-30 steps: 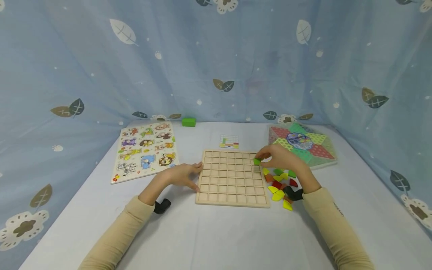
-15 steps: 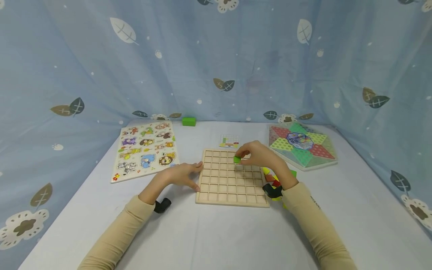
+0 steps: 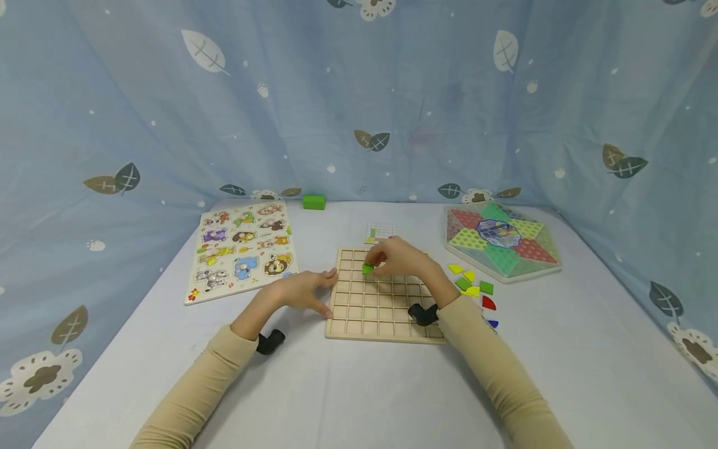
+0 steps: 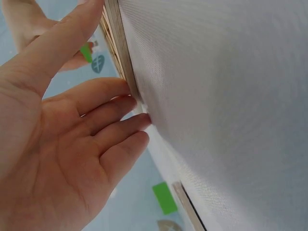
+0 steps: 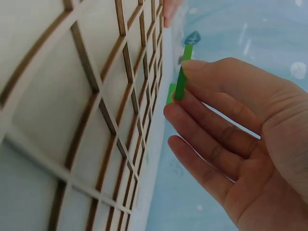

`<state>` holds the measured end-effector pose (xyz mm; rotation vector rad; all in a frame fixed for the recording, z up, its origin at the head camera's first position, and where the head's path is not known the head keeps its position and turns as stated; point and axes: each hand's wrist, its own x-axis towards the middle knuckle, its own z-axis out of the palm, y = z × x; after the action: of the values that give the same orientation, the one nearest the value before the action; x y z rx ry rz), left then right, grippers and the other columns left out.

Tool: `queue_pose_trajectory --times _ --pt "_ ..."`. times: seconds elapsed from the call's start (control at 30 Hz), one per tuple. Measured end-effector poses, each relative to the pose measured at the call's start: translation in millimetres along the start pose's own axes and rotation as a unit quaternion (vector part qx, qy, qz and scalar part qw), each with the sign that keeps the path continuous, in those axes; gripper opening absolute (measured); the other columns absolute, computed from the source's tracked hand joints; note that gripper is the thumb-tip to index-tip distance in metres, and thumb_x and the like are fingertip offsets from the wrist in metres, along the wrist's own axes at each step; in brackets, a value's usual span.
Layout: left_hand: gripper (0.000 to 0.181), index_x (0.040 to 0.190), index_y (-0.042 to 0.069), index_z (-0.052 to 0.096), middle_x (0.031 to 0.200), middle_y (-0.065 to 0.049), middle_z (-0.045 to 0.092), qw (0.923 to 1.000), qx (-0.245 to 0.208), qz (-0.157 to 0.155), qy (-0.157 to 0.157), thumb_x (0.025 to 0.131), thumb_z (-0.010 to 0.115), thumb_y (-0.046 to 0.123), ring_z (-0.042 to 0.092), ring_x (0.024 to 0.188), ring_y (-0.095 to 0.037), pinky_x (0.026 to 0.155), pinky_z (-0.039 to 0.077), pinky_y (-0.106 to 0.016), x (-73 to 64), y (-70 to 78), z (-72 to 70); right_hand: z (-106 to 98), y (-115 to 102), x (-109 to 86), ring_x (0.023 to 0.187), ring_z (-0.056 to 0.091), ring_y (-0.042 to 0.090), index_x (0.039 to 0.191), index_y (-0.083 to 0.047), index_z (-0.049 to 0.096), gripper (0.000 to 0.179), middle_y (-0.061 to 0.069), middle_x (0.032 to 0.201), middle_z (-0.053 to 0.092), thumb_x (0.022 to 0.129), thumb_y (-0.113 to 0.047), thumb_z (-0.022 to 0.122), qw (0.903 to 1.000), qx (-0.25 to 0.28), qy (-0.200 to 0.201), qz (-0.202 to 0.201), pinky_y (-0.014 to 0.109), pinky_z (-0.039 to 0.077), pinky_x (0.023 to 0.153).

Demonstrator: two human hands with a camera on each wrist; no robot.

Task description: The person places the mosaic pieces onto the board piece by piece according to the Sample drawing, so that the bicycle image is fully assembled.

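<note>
My right hand [image 3: 402, 257] pinches a small green square tile [image 3: 367, 269] between thumb and fingertips. It hangs over the far rows of a wooden grid board [image 3: 370, 313], left of the middle. Seen edge-on in the right wrist view, the green tile [image 5: 180, 86] stays clear of the grid ribs. At the board's left edge, my left hand [image 3: 300, 291] rests with thumb and fingers spread along the side. The left wrist view shows the fingers [image 4: 108, 109] fairly straight, tips touching the board's edge [image 4: 120, 48]. A printed pattern card [image 3: 380, 230] lies behind the board, partly covered by my right hand.
Several loose green, yellow, red and blue pieces [image 3: 486, 287] lie right of the board, some behind my right forearm. An animal puzzle board [image 3: 238, 249] lies at left, a hexagonal patterned box [image 3: 499, 240] at back right. A green block [image 3: 314, 202] stands near the curtain.
My right hand has carried the green tile leftward, from the board's far right corner across its far rows. My left hand and the board have stayed in place.
</note>
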<state>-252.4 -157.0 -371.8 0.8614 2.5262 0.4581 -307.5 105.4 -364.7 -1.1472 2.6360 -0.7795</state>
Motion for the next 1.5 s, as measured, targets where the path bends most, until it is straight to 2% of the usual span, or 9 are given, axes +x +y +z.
queue_pose_trajectory --times 0.1,0.27,0.43,0.77,1.03,1.17,1.3,1.5 --pt "0.092 0.149 -0.001 0.029 0.156 -0.018 0.019 1.0000 0.003 0.000 0.002 0.081 0.076 0.039 0.020 0.143 -0.034 0.113 0.023 -0.047 0.6 -0.3 -0.1 4 -1 6.6 0.088 0.066 0.013 0.104 -0.007 0.073 0.021 0.001 0.097 0.070 0.084 -0.011 0.075 1.0000 0.002 -0.005 0.007 0.034 0.051 0.087" --pt "0.092 0.149 -0.001 0.029 0.156 -0.018 0.019 1.0000 0.007 0.001 0.003 0.081 0.076 0.039 0.021 0.142 -0.035 0.113 0.023 -0.047 0.3 -1.0 -0.1 12 -2 17.8 0.084 0.065 0.010 0.100 -0.005 0.074 0.018 0.001 0.093 0.070 0.083 -0.008 0.075 0.9997 0.003 -0.021 0.010 0.026 0.053 0.076" --pt "0.092 0.149 -0.001 0.028 0.156 -0.018 0.019 1.0000 0.006 -0.001 0.002 0.081 0.076 0.039 0.020 0.143 -0.034 0.113 0.023 -0.047 0.0 -1.4 -0.7 16 -6 25.2 0.080 0.065 0.011 0.096 -0.004 0.075 0.014 0.003 0.090 0.071 0.082 -0.006 0.076 0.9998 -0.008 -0.018 0.004 0.022 0.053 0.072" --pt "0.093 0.149 -0.001 0.027 0.156 -0.018 0.018 0.9999 0.010 0.000 0.000 0.081 0.076 0.040 0.021 0.142 -0.034 0.113 0.023 -0.046 2.4 -3.5 -1.4 19 -9 25.9 0.081 0.062 0.010 0.097 -0.007 0.076 0.018 -0.001 0.088 0.069 0.080 -0.011 0.079 0.9981 -0.014 -0.008 0.059 0.022 0.051 0.072" --pt "0.092 0.149 -0.002 0.028 0.156 -0.019 0.018 1.0000 0.010 0.001 0.001 0.081 0.076 0.039 0.021 0.142 -0.034 0.114 0.023 -0.046 3.1 -5.0 -1.1 20 -6 25.6 0.081 0.062 0.010 0.100 -0.007 0.077 0.024 -0.001 0.090 0.070 0.078 -0.015 0.082 0.9989 -0.009 0.001 0.047 0.021 0.051 0.071" --pt "0.092 0.149 -0.001 0.028 0.156 -0.018 0.019 1.0000 0.003 -0.005 0.001 0.081 0.076 0.039 0.021 0.143 -0.033 0.114 0.022 -0.046 1.2 -2.7 -1.5 17 -7 20.4 0.089 0.064 0.014 0.107 -0.004 0.074 0.030 0.004 0.099 0.071 0.080 -0.015 0.080 0.9992 -0.015 -0.005 0.036 0.026 0.053 0.078" --pt "0.092 0.149 -0.001 0.028 0.156 -0.018 0.019 1.0000 0.003 -0.005 -0.001 0.081 0.076 0.039 0.021 0.142 -0.034 0.113 0.023 -0.046 0.8 -0.2 -1.5 13 -9 7.3 0.102 0.063 0.022 0.114 -0.001 0.070 0.031 0.009 0.111 0.069 0.085 -0.013 0.075 0.9992 -0.019 -0.004 0.035 0.034 0.051 0.089" --pt "0.092 0.150 -0.001 0.027 0.156 -0.019 0.018 1.0000 0.001 0.003 0.003 0.081 0.076 0.037 0.020 0.142 -0.034 0.114 0.022 -0.046 -0.3 0.8 0.7 3 -8 -17.7 0.104 0.063 0.028 0.116 0.002 0.068 0.029 0.014 0.114 0.067 0.090 -0.011 0.069 0.9993 -0.034 0.003 0.015 0.040 0.051 0.089"
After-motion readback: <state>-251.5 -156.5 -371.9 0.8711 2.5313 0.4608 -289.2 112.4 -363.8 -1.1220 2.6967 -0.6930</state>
